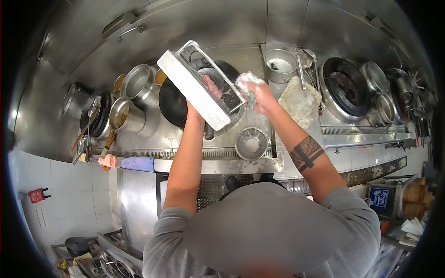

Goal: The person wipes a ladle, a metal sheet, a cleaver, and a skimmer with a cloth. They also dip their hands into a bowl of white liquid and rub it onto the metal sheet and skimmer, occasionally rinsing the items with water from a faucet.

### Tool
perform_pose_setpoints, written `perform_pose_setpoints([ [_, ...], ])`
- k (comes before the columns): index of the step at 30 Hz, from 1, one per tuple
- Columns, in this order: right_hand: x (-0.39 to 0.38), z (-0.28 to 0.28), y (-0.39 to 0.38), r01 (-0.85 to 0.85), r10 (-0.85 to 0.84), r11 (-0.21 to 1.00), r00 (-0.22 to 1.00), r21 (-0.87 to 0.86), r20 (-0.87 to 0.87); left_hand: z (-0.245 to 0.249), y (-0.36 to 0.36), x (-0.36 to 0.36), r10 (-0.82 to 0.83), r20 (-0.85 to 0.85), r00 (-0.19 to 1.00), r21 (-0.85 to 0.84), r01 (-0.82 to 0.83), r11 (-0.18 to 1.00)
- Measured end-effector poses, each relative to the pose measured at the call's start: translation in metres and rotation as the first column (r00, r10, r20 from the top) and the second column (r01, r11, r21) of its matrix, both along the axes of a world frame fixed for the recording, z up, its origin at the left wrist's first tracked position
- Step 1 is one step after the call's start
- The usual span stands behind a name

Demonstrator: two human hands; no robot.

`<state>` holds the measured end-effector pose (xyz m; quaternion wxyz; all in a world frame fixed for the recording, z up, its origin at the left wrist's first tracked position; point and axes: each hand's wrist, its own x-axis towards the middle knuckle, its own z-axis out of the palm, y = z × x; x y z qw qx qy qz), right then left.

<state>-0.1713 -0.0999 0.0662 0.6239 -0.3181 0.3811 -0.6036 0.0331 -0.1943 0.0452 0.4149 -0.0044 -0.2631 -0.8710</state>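
A white, box-shaped metal piece [194,90] with a thin rod frame along one side is held tilted above a dark wok [172,104]. My left hand [193,110] supports it from beneath, with most of the hand hidden behind the white face. Pinkish shapes showing inside the frame look like its fingers, though this is not clear. My right hand [260,96] is closed round a green scouring pad [251,99] covered in white foam, right by the frame's lower right end. Suds also cling to the rod frame.
A small metal bowl [251,143] sits near the front edge. Metal pots [126,115] stand at left. To the right are a pot with foam [281,66], a pale crusted slab [300,101] and a large black wok [345,87]. A purple cloth [137,163] lies on the edge.
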Motion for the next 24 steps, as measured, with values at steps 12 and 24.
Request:
perform_pose_setpoints([
  [12, 0.017, -0.006, -0.091, -0.189, -0.718, 0.675, 0.055, -0.713, -0.694, -0.018, 0.021, -0.01, -0.049, 0.051, 0.997, 0.108, 0.043, 0.993],
  [24, 0.044, 0.043, -0.005, 0.231, -0.682, 0.721, 0.4, -0.653, -0.612, 0.038, 0.026, -0.003, 0.181, -0.158, 0.971, 0.119, -0.164, 0.979],
])
